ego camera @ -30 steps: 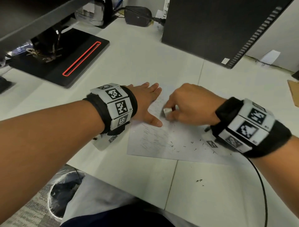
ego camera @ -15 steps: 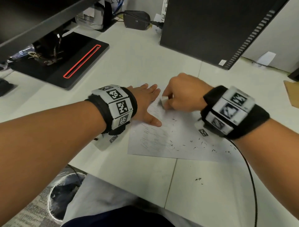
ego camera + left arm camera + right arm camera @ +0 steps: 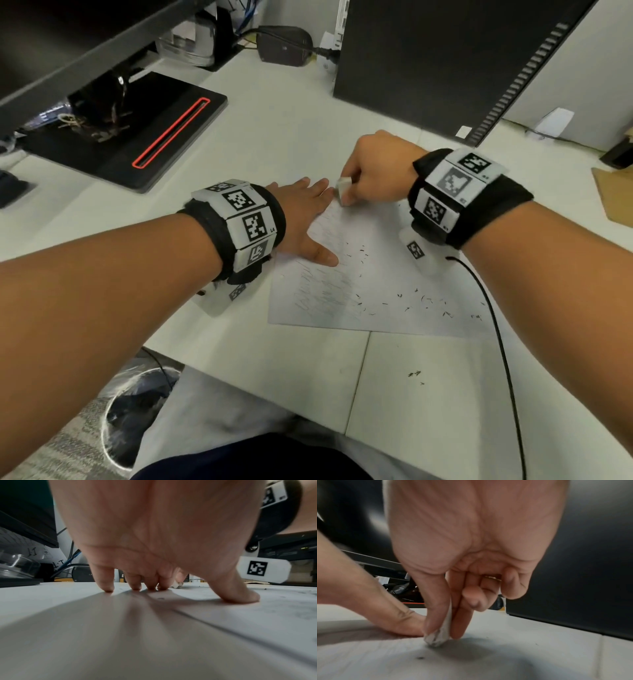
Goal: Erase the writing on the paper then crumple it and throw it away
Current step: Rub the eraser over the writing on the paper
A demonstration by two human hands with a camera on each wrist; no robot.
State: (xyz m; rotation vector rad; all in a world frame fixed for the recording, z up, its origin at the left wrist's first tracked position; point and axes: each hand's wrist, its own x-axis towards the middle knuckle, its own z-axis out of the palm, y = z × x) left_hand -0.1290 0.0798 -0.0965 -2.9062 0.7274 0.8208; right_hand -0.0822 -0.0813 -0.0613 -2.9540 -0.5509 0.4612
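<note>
Right hand (image 3: 375, 171) with eraser (image 3: 343, 189) now at paper's far edge, just beside left fingertips; a second ago it worked lower, near the left thumb. More dark crumbs (image 3: 424, 301) strewn on the sheet.

Waste bin (image 3: 113, 442) on floor under counter (image 3: 428, 394), dark-lined; contents unclear.

Left hand (image 3: 303, 219) flat, fingers straight and spread, pressing paper (image 3: 376, 287) down at its left edge. Right thumb and fingers pinch the eraser, its smudged tip (image 3: 436, 639) on the sheet. Faint scribbles remain lower left.

paper (image 3: 359, 274): faint scribbles, unreadable | wrist bands (image 3: 251, 226): square code markers
</note>
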